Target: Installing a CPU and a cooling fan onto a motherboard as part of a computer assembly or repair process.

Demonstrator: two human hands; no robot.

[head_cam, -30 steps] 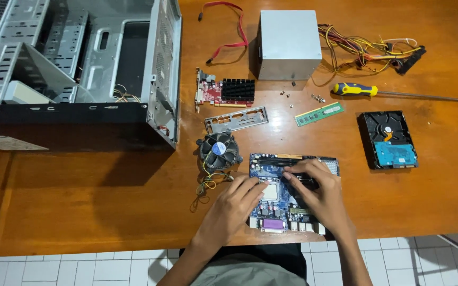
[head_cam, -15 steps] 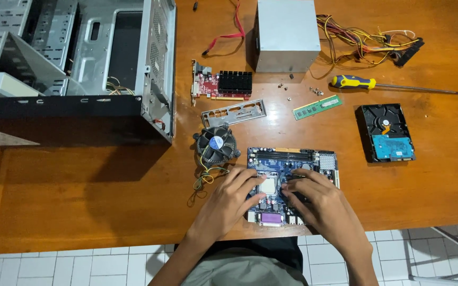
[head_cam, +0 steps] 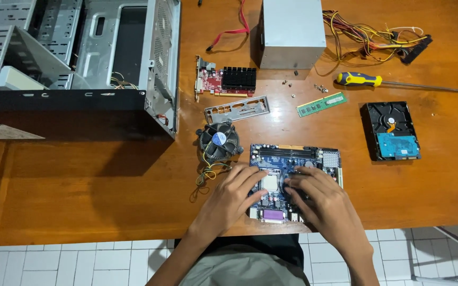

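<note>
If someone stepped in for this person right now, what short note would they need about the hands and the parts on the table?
Left hand: fingers resting on the blue motherboard beside the processor socket, holding nothing.
Right hand: flat on the board right of the socket, holding nothing.
Board lies at the table's near edge.
Off the board: cooler fan, memory stick, graphics card.
Open case stands at far left; screwdriver at far right.

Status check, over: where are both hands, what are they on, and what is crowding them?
Left hand and right hand flat on blue motherboard, flanking the processor socket. Nothing gripped. Cooler fan sits close at the board's left.
</note>
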